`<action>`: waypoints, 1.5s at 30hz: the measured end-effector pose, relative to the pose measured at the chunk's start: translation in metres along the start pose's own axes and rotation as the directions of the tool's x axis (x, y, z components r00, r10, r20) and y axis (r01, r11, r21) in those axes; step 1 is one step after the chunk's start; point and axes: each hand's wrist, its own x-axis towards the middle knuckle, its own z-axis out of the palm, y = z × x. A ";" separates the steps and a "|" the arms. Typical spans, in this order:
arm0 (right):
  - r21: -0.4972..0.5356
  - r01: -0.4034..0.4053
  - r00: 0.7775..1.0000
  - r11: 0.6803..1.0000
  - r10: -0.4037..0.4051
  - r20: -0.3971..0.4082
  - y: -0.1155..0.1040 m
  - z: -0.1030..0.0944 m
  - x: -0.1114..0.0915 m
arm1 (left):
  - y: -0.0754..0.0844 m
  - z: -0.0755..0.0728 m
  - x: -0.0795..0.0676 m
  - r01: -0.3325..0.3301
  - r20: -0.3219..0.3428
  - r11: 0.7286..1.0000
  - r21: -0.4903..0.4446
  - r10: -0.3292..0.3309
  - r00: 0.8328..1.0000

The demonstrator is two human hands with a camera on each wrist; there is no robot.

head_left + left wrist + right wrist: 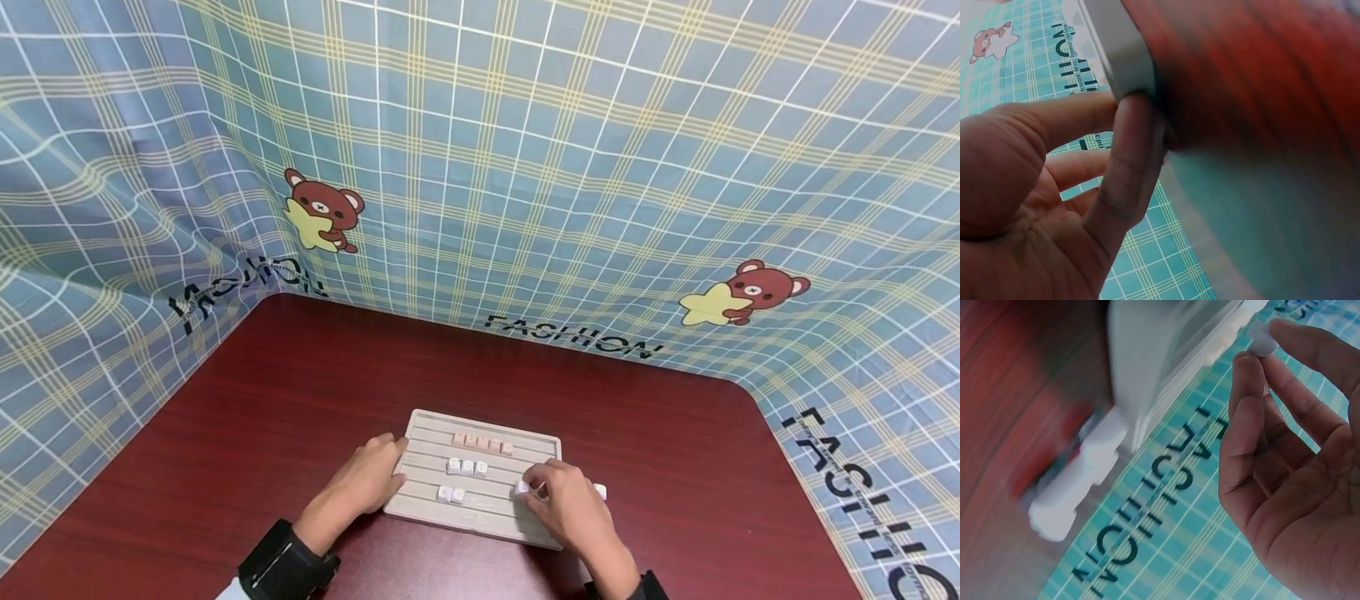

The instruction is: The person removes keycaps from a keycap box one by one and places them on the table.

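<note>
A pale board with raised ledges (495, 508) lies on the table at a slight angle. My left hand (369, 477) holds its left edge; in the left wrist view, the fingers (1132, 150) meet the board's rim (1132, 62). Over the board's right part, my right hand (572, 504) pinches a small white cube (1263, 339) between thumb and fingertips. Several pinkish cubes (482, 443) form the back row. Three white cubes (467, 467) sit in the row before it, and two white cubes (451, 495) stand nearer the front. Marks on the cubes are too small to read.
Beside the board's right edge, partly behind my right hand, are white cubes (600, 491); the right wrist view shows them blurred in a line (1075, 481). The dark red table (300, 375) is bordered by a plaid cloth (465, 208) at the back and sides.
</note>
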 end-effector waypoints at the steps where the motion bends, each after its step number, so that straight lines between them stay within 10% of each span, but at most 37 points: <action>1: -0.003 -0.015 1.000 1.000 0.015 -0.001 0.003 -0.001 -0.001 | 0.000 0.000 0.000 0.003 0.005 1.000 0.001 -0.003 1.000; 14: -0.044 -0.218 0.976 0.975 0.218 0.002 0.051 -0.020 -0.018 | -0.001 0.000 0.003 0.008 0.024 1.000 -0.007 -0.008 1.000; 45: -0.097 -0.274 0.960 0.957 0.279 0.040 0.094 -0.028 -0.041 | -0.001 -0.001 0.003 0.031 0.049 0.999 -0.008 -0.030 0.998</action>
